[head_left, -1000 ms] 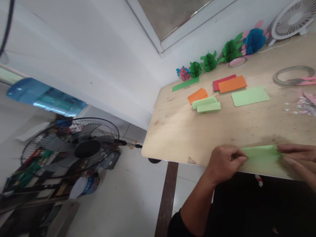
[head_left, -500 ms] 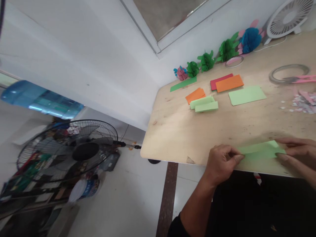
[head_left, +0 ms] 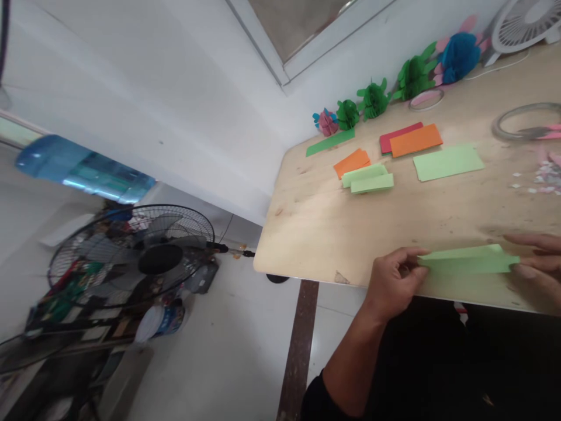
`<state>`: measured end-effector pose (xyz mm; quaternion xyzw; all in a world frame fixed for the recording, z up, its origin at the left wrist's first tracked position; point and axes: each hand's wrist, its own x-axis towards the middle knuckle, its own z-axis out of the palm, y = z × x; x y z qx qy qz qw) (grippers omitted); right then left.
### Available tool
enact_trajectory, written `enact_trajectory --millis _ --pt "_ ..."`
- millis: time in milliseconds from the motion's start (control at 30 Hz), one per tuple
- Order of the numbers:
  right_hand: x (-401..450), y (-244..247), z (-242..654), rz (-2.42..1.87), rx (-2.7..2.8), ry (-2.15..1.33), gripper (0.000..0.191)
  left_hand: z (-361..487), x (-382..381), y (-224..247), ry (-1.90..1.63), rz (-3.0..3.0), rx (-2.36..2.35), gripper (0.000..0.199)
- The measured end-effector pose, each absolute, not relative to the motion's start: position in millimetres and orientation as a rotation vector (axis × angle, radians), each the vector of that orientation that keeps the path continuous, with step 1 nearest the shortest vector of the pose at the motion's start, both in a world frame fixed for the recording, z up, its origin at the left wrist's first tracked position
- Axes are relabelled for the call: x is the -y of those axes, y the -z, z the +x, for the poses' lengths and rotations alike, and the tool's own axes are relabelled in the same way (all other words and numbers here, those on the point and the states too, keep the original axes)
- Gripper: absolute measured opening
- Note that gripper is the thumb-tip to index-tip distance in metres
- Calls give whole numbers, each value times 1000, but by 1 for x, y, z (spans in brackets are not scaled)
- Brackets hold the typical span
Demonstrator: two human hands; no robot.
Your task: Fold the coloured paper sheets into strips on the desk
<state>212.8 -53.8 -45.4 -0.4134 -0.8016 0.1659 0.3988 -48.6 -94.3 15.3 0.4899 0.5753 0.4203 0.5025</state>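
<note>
A light green paper strip (head_left: 468, 261), folded lengthwise, is held near the table's front edge. My left hand (head_left: 394, 280) pinches its left end between thumb and forefinger. At the strip's right end, the thumb and a finger of my right hand (head_left: 539, 266) grip the paper, with the forefinger raised above it. Beyond the hands lie folded light green strips (head_left: 371, 182), small orange pieces (head_left: 352, 163), a light green sheet (head_left: 447, 162), and an orange sheet (head_left: 416, 140) overlapping a red one (head_left: 387, 142).
Several paper pompom figures (head_left: 374, 99) line the wall edge of the wooden table (head_left: 307, 234). A white fan (head_left: 521, 26), tape rings (head_left: 426, 99), pink-handled scissors (head_left: 543, 133) and paper scraps (head_left: 547, 175) are at the right. A black fan (head_left: 160, 257) stands left of the table.
The strip's upper flap has come down and the paper looks narrower. My right hand has shifted slightly right along with its end, its forefinger now lifted off. The view has turned a little.
</note>
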Motion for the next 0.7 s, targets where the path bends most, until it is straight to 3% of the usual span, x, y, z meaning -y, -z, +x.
enact_trajectory --millis 167,333,700 --pt "43 60 220 -1054 2144 -353 31 -46 92 -14 -1080 1131 -1375 27" --pt "45 61 221 -1010 2133 -407 22 -45 91 -13 -1122 1113 -1349 30" --pt "57 38 195 -1195 1859 -579 26 -42 94 -15 -1154 1226 -1429 30"
